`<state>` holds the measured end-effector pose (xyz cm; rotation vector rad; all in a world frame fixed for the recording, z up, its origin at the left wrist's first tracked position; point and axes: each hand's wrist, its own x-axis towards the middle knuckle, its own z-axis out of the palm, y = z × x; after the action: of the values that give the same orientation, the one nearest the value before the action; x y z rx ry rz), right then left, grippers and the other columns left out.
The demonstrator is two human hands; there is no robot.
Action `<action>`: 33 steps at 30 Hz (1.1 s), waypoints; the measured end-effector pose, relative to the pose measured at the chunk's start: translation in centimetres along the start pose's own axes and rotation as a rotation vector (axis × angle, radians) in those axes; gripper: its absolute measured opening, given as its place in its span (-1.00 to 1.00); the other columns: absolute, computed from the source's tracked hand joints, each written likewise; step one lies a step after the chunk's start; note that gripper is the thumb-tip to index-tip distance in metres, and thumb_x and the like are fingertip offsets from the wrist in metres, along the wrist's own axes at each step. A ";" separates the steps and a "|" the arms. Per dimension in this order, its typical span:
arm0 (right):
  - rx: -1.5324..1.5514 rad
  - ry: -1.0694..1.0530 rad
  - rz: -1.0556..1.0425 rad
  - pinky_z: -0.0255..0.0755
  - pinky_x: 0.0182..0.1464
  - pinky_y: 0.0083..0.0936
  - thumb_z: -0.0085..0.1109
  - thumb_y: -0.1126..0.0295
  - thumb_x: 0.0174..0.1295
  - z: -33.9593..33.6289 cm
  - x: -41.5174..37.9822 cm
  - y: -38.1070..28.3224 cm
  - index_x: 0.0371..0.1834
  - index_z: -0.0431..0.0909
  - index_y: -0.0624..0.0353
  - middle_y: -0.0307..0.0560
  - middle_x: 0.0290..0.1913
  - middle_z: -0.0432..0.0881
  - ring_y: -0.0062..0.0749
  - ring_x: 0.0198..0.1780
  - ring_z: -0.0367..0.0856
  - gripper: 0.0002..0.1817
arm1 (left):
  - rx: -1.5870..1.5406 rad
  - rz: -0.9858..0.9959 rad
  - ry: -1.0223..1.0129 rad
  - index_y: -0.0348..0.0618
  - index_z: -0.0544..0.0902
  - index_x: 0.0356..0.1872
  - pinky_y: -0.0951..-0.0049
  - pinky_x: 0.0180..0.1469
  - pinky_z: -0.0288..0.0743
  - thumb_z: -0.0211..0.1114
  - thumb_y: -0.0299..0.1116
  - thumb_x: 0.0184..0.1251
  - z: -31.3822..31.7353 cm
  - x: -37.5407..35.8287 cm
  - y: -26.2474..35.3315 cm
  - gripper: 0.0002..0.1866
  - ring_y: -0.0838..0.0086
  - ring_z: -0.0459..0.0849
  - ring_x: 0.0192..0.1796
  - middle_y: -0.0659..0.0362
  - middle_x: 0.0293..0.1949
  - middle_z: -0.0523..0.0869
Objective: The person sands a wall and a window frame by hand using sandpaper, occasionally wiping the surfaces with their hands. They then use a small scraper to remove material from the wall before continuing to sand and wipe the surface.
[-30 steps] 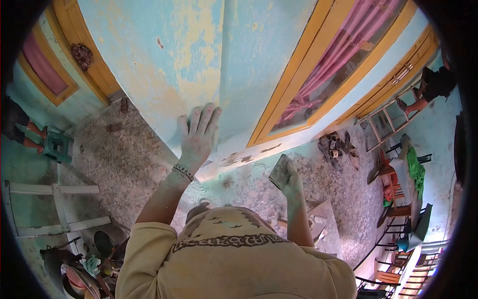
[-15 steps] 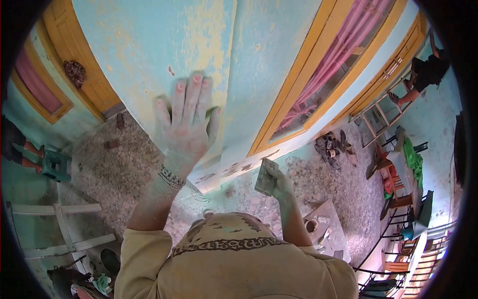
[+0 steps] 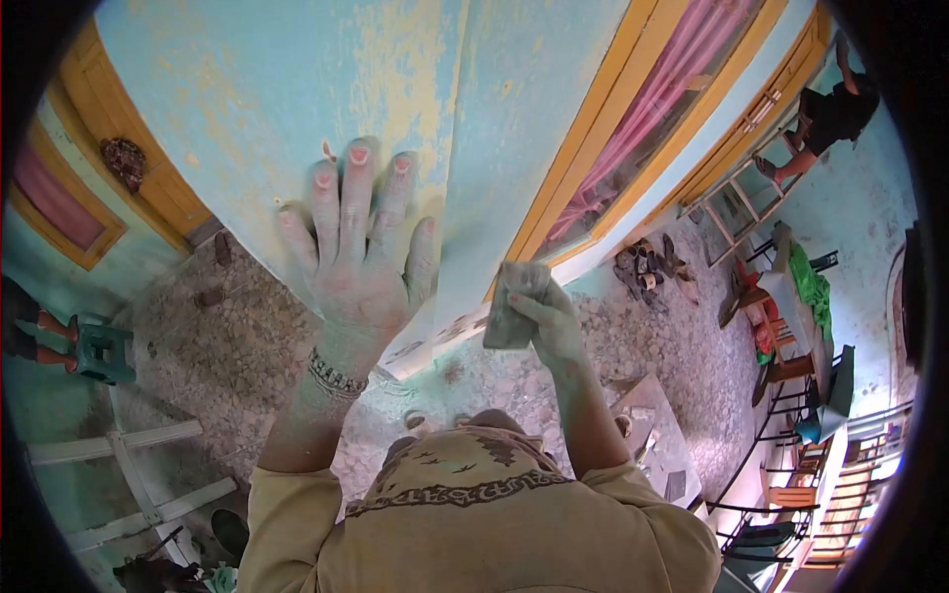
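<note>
Flat block (image 3: 505, 328): grey, rectangular, dusty, near lower corner of yellow window frame (image 3: 601, 114); right hand (image 3: 556, 324) grasping it. Left of frame: left hand (image 3: 361, 289) splayed, gripping nothing, at patchy blue-yellow wall (image 3: 287, 79).

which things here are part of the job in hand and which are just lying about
Apparently in the job:
- patchy blue wall
- left hand, spread open at the wall
- flat grey block, held in the right hand

Apparently just lying about:
- shoes
- green cloth
</note>
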<state>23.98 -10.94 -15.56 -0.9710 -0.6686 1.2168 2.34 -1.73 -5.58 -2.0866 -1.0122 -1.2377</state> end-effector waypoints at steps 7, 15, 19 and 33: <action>-0.053 -0.257 -0.326 0.55 0.03 -0.54 0.22 0.56 0.30 8.5 1.7 -5.1 0.12 0.42 0.32 -0.08 0.02 0.62 -0.51 0.01 0.62 -0.66 | -0.363 -0.033 -0.060 -0.24 0.58 0.13 -0.06 0.39 0.17 0.23 -0.39 0.34 -1.2 -5.5 1.1 -0.64 -0.12 0.35 0.40 -0.17 0.31 0.47; -0.239 -0.400 -0.522 0.55 -0.06 -0.62 0.35 0.51 0.24 10.4 6.2 -4.5 -0.01 0.53 0.35 -0.01 -0.06 0.72 -0.56 -0.06 0.65 -0.70 | -0.318 -0.137 0.045 -0.23 0.57 0.04 0.04 0.20 0.41 0.31 -0.53 0.21 -0.5 -5.4 2.0 -0.66 -0.02 0.54 0.16 -0.05 0.06 0.59; -0.531 -0.385 -0.669 0.55 -0.08 -0.62 0.38 0.58 0.17 9.4 7.4 -4.7 0.06 0.52 0.38 -0.02 -0.06 0.70 -0.54 -0.10 0.65 -0.61 | -0.207 -0.120 0.208 -0.16 0.54 0.12 0.05 0.21 0.42 0.35 -0.51 0.13 2.4 -5.3 3.9 -0.54 0.00 0.48 0.23 -0.12 0.16 0.49; -0.377 -0.586 -0.498 0.48 -0.19 -0.70 0.45 0.47 0.14 7.6 10.3 -5.9 -0.09 0.50 0.32 -0.14 -0.23 0.64 -0.68 -0.19 0.56 -0.65 | 0.019 -0.196 0.109 -0.44 0.08 0.40 -0.26 0.46 -0.05 0.43 -0.30 0.20 8.6 -5.4 6.3 -0.12 -0.35 0.01 0.50 -0.47 0.43 0.04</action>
<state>22.75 0.57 -7.61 -0.6754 -1.5476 0.9337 10.07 -1.04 -14.62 -1.9189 -1.1951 -1.4151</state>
